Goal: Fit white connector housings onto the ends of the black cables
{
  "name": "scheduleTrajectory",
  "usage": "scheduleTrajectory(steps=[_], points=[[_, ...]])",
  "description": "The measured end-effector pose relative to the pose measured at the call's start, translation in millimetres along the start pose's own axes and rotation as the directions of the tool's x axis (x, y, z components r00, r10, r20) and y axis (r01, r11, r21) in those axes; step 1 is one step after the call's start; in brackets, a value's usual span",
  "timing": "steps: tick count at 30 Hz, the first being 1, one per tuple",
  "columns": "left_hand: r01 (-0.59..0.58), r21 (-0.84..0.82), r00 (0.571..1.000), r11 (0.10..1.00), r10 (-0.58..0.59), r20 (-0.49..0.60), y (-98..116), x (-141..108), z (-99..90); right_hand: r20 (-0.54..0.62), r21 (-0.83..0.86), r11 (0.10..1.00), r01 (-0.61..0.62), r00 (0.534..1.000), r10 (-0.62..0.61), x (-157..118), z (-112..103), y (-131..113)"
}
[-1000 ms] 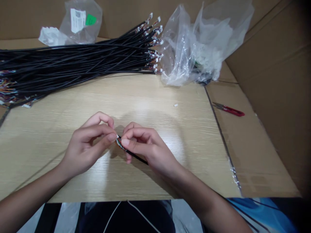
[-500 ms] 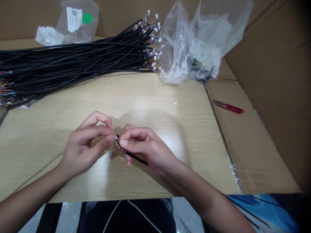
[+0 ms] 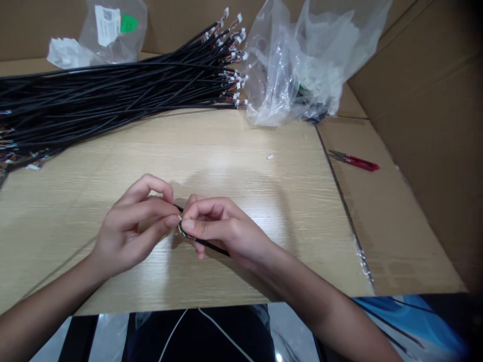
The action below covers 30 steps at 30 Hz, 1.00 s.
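Near the table's front, my two hands meet at the end of a black cable. Thin coloured wires come out of its sheath and bend up to a small white connector. My left hand pinches that connector between thumb and forefinger, its upper fingers curled. With thumb and fingers pressed together, my right hand grips the wires just beside it, and the cable passes beneath this hand. A further black piece of cable shows between the fingertips; where it leads is hidden behind my left hand.
A thick bundle of black cables with white connectors lies across the back left. Clear plastic bags stand behind to the right, and a labelled bag at the left. Red-handled snips rest on the cardboard. A tiny white piece lies mid-table.
The connector and my right fingertips have shifted slightly, and more of the black piece shows between the hands. The whole view has moved a little; both pinches are kept.
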<state>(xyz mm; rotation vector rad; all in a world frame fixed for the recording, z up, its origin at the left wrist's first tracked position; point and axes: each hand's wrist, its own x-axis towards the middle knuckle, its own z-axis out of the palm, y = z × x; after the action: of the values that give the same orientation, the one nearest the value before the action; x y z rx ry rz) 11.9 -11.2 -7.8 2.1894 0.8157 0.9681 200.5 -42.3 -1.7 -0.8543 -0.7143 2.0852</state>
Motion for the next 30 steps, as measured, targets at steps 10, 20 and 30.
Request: scheduleTrajectory(steps=[10, 20, 30], points=[[0.143, -0.138, 0.990, 0.980, -0.139, 0.036, 1.7, 5.6, -0.7, -0.022, -0.056, 0.997, 0.059, 0.998, -0.061, 0.3, 0.5, -3.3], [0.270, -0.231, 0.963, 0.935, -0.263, 0.061, -5.5, 6.3, -4.1, -0.054, -0.159, 0.982, 0.102, 0.992, -0.112, 5.8, -5.2, -2.2], [0.340, -0.401, 0.935, 0.851, -0.353, 0.043, -10.1, 9.5, -2.6, -0.097, -0.620, 0.758, 0.205, 0.938, -0.332, 5.2, -1.0, -1.2]])
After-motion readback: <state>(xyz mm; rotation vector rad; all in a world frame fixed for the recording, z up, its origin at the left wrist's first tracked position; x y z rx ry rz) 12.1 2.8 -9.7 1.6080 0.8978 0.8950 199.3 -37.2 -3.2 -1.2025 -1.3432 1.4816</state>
